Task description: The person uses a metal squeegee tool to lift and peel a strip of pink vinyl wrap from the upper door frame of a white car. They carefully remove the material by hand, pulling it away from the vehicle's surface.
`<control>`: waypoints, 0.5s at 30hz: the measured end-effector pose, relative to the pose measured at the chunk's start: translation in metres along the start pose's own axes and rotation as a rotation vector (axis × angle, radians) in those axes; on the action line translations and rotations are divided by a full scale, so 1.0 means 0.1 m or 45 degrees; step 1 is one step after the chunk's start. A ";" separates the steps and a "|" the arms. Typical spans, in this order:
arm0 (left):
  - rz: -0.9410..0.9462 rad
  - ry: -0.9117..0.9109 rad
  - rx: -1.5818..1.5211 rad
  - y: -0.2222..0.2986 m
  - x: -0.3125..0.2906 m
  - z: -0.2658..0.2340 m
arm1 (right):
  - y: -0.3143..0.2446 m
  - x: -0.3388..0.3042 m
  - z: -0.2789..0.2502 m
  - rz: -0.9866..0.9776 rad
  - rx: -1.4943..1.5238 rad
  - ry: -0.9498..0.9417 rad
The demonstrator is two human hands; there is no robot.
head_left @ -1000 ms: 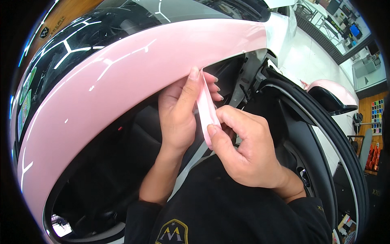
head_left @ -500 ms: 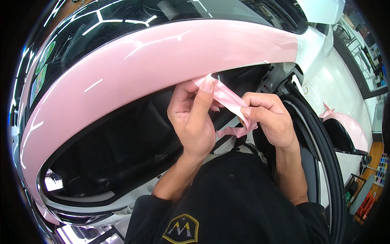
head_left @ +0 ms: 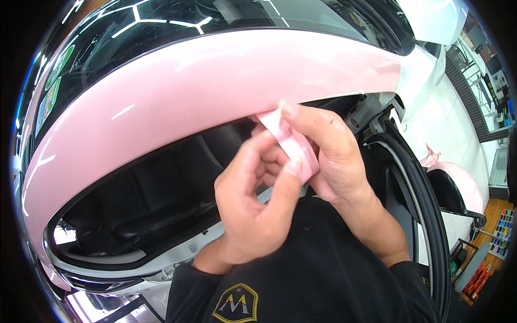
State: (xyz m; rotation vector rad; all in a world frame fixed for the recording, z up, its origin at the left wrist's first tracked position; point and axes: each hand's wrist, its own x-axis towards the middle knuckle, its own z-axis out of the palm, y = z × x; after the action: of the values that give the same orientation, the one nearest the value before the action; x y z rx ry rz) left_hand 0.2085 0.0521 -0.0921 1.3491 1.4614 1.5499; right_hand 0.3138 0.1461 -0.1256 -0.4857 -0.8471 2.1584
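A glossy pink strip of film [head_left: 292,146] hangs from the lower edge of the pink car roof [head_left: 177,91], above the door opening. My left hand [head_left: 256,202] is closed on the strip's lower part, its thumb lying on the film and its fingers curled behind. Higher up, right at the roof edge, my right hand [head_left: 339,151] pinches the strip with its thumb; its other fingers are partly hidden behind the film. The strip's loose end cannot be seen behind my hands.
Below the roof edge, the opening shows dark seats [head_left: 151,194]. On the right stands the open door with its black rubber seal [head_left: 431,226], and beyond it a pink side mirror [head_left: 458,185]. Coloured tools [head_left: 479,280] lie at the far right. The windshield [head_left: 215,19] is above.
My left hand has come down from the roof edge to the strip's lower part. My right hand has moved up and left to the edge. The dangling tail has gone out of sight.
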 end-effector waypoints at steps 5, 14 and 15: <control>-0.037 -0.183 0.106 0.07 -0.15 -0.34 | 0.07 -0.03 0.25 -0.241 -0.254 0.169; -0.254 -0.013 -0.550 -0.21 0.29 -0.23 | -0.02 -0.08 0.26 -0.151 0.139 -0.022; -0.267 -0.040 -0.587 -0.19 0.31 -0.21 | -0.04 -0.09 0.30 -0.131 0.070 0.085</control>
State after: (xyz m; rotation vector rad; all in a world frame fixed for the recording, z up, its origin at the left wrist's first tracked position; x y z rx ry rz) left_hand 0.1761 0.0776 -0.0997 0.9160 1.0950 1.5919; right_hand 0.3039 0.1286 -0.1009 -0.4737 -0.7579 2.0544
